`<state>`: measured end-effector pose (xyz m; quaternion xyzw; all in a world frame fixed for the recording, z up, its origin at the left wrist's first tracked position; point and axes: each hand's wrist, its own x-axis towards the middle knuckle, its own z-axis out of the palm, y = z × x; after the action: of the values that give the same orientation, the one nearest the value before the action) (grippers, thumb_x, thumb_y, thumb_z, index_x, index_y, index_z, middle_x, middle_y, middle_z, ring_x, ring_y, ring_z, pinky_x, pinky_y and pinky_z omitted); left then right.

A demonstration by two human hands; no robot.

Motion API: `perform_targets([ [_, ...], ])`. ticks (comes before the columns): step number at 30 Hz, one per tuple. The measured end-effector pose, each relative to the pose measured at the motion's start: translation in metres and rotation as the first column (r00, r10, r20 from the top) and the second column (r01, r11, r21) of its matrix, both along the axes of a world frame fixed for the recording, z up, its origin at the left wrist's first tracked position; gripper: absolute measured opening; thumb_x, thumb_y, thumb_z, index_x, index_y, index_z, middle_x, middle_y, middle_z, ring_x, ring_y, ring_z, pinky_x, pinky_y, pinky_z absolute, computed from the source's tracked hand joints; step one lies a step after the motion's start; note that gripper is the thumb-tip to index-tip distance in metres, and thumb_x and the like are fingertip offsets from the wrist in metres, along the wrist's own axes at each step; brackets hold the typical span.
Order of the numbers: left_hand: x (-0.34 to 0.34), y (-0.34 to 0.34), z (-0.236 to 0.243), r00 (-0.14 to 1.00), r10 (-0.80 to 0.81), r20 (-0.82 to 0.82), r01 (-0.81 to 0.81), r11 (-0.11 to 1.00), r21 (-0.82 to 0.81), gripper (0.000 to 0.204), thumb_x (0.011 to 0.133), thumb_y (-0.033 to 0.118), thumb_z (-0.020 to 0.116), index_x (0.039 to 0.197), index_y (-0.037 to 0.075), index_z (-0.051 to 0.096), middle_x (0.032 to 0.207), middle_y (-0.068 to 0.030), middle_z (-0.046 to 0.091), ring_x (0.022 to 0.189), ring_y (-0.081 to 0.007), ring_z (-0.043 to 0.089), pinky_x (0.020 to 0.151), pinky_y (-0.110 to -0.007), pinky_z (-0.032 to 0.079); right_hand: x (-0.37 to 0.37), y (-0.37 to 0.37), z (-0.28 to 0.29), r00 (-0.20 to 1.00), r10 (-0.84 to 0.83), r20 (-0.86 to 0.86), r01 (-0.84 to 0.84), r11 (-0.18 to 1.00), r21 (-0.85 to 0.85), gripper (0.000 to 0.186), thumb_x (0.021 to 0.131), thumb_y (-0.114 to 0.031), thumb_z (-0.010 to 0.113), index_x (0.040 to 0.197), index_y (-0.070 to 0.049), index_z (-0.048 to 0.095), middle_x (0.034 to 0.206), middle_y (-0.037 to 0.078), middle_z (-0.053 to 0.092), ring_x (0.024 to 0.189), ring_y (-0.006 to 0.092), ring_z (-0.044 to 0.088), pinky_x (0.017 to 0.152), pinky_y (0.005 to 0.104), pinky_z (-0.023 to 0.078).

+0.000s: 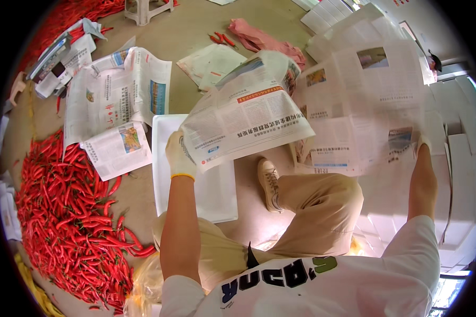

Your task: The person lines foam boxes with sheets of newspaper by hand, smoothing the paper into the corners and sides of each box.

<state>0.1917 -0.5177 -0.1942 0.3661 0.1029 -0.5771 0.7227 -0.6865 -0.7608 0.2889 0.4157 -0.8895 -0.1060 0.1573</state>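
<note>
On my feed, my pale-gloved, yellow-cuffed left grip (179, 153) is closed on a thin, curling newspaper sheet (248, 124), held partly over a smooth, shallow white tray (225, 193). My right grip (422, 143), motion-blurred, grasps the edge of a broader, see-through-thin sheet (349, 100) alongside. Slender, glossy red chilies (74, 211) heap on the floor (195, 29), near creased, overlapping newspapers (106, 95).

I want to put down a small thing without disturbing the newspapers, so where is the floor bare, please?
Bare floor shows between the stool and the pink cloth, and in a narrow strip between the chili pile and the white tray. Crowded: the left, with that pile and spread newspaper, and the middle, where the left hand holds up a newspaper sheet.
</note>
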Motion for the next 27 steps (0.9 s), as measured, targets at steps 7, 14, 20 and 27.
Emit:
perform_targets([
  [7,0.016,0.017,0.018,0.999,-0.043,-0.024,0.04,0.994,-0.103,0.043,0.101,0.024,0.059,0.137,0.002,0.063,0.133,-0.0122,0.069,0.121,-0.0276,0.065,0.106,-0.043,0.053,0.255,0.056,-0.158,0.734,0.628,-0.259,-0.679,0.68,-0.277,0.076,0.093,-0.028,0.079,0.156,-0.001,0.047,0.153,0.028,0.057,0.138,0.0441,0.059,0.115,0.0465,0.048],
  [14,0.02,0.025,0.046,0.998,-0.033,-0.044,0.024,0.98,-0.2,0.041,0.104,0.025,0.059,0.138,0.002,0.064,0.136,-0.0133,0.068,0.125,-0.0277,0.064,0.108,-0.042,0.052,0.533,0.14,-0.321,0.263,0.744,0.614,-0.919,0.387,-0.075,0.08,0.087,-0.038,0.084,0.154,-0.007,0.054,0.143,0.018,0.067,0.122,0.0319,0.071,0.105,0.0421,0.054],
  [20,0.023,0.023,0.06,0.983,0.031,-0.181,-0.113,0.879,-0.462,0.045,0.107,0.032,0.059,0.144,0.005,0.06,0.138,-0.0144,0.067,0.126,-0.0286,0.065,0.105,-0.046,0.055,0.54,0.087,-0.265,0.017,0.361,0.933,-0.908,0.395,-0.136,0.025,0.094,-0.022,0.079,0.109,-0.002,0.077,0.091,0.001,0.07,0.089,0.0093,0.062,0.082,0.029,0.052],
  [27,0.018,0.014,0.048,0.974,0.026,0.223,0.066,0.916,-0.395,0.045,0.11,0.035,0.057,0.143,0.005,0.059,0.129,-0.0093,0.069,0.12,-0.0231,0.065,0.098,-0.037,0.056,0.608,0.091,-0.058,0.023,0.243,0.97,-0.988,0.155,-0.015,0.046,0.083,-0.011,0.084,0.125,0.002,0.072,0.107,-0.001,0.072,0.094,0.0097,0.063,0.087,0.0293,0.053],
])
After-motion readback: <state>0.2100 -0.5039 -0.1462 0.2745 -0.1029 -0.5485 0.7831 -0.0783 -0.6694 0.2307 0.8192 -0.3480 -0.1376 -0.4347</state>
